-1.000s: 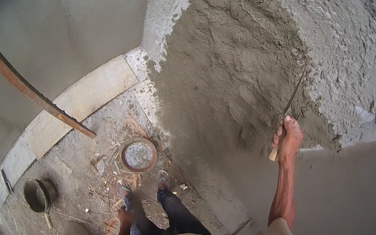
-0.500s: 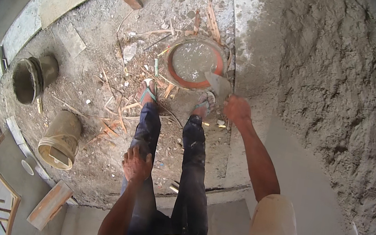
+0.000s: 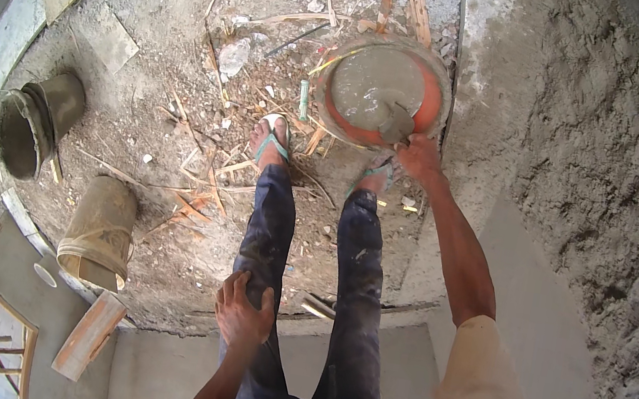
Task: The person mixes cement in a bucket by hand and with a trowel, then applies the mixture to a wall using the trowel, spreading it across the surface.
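Note:
My right hand (image 3: 419,159) is closed round the handle of a trowel (image 3: 396,123). The trowel's blade is inside a round orange basin (image 3: 432,100), at the near right of the wet grey mortar (image 3: 375,80) that fills it. Dried mortar coats the basin's outer rim. My left hand (image 3: 243,315) rests on my left thigh, just above the knee, its fingers spread over the dark trousers and nothing in them. My sandalled feet stand close to the basin's near side.
Mortar-caked buckets (image 3: 26,127) lie at the left, and a beige bucket (image 3: 99,234) lies tipped nearer me. Wood splinters (image 3: 195,208) and rubble litter the ground. A rough mortar-covered wall (image 3: 598,153) rises at the right. A plank (image 3: 90,334) leans at the lower left.
My right hand has brought the trowel from beside the basin's near right rim into the mortar. The view has shifted, with the basin now farther right and higher. My left hand stays on my leg.

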Available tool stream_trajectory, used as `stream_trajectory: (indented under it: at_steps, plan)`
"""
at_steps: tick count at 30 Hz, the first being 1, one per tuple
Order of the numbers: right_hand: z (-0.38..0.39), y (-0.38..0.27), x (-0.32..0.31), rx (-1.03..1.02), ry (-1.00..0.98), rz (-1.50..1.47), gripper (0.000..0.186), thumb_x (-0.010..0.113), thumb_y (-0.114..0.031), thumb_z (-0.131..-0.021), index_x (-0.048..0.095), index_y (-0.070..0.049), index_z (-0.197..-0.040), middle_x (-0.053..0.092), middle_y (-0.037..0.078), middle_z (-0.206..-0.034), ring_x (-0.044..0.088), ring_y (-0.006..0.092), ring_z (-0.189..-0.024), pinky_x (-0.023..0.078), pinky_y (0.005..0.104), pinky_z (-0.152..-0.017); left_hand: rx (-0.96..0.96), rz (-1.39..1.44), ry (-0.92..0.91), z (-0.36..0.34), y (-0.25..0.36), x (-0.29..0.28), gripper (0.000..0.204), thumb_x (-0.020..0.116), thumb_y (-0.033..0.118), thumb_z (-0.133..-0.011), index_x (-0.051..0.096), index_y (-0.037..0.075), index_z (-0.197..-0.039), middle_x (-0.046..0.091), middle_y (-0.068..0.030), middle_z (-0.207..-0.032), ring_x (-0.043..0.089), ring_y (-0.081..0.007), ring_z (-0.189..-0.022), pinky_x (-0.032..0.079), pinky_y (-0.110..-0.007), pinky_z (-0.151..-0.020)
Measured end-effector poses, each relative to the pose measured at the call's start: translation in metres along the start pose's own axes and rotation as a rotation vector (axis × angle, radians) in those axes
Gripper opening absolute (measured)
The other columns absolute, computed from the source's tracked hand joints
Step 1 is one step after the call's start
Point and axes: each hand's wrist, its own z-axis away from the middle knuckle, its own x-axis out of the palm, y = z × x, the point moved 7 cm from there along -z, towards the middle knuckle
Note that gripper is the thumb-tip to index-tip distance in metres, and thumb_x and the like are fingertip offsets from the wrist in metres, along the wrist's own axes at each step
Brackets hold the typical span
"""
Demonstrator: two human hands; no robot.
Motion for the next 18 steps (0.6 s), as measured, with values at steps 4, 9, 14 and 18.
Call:
stream_trajectory:
  at_steps: [4,9,14,18]
  plan:
    - [-0.03,0.009,0.028,-0.095,0.286,-0.15,0.043,0.073,-0.035,-0.093,0.074,0.002,-0.114,0.076,0.024,-0.1,0.073,0.0385,-0.097,0.057,0.0445,-0.088,0.055,0.034,-0.034,-0.013,0.009,0.003,0.052,0.078,0.03,-0.086,0.063,0.007,-0.131,0.062,-0.0113,-0.137,0.055,-0.0363,-0.13,0.045,-0.05,-0.11]
    - [-0.023,-0.007,0.051,0.017,0.23,-0.286,0.051,0.073,-0.036,-0.094,0.069,0.01,-0.116,0.073,0.03,-0.101,0.072,0.0439,-0.096,0.057,0.045,-0.086,0.039,0.026,-0.042,-0.014,-0.001,0.002,0.052,0.077,0.029,-0.086,0.063,0.007,-0.131,0.062,-0.0103,-0.137,0.057,-0.0363,-0.128,0.045,-0.05,-0.109]
    - [-0.013,-0.014,0.028,0.002,0.331,-0.321,0.041,0.074,-0.031,-0.092,0.072,0.008,-0.105,0.072,0.032,-0.095,0.072,0.0456,-0.095,0.055,0.049,-0.084,0.049,0.002,-0.037,-0.014,0.007,0.002,0.053,0.078,0.029,-0.086,0.063,0.007,-0.131,0.062,-0.01,-0.137,0.058,-0.036,-0.127,0.046,-0.051,-0.106]
    - [-0.023,-0.021,0.016,-0.036,0.416,-0.347,0.045,0.076,-0.032,-0.094,0.071,0.01,-0.11,0.075,0.029,-0.094,0.073,0.0455,-0.088,0.056,0.0483,-0.08,0.08,-0.011,-0.021,-0.014,0.012,0.006,0.053,0.079,0.029,-0.085,0.063,0.007,-0.13,0.063,-0.0104,-0.136,0.058,-0.0362,-0.126,0.047,-0.051,-0.105]
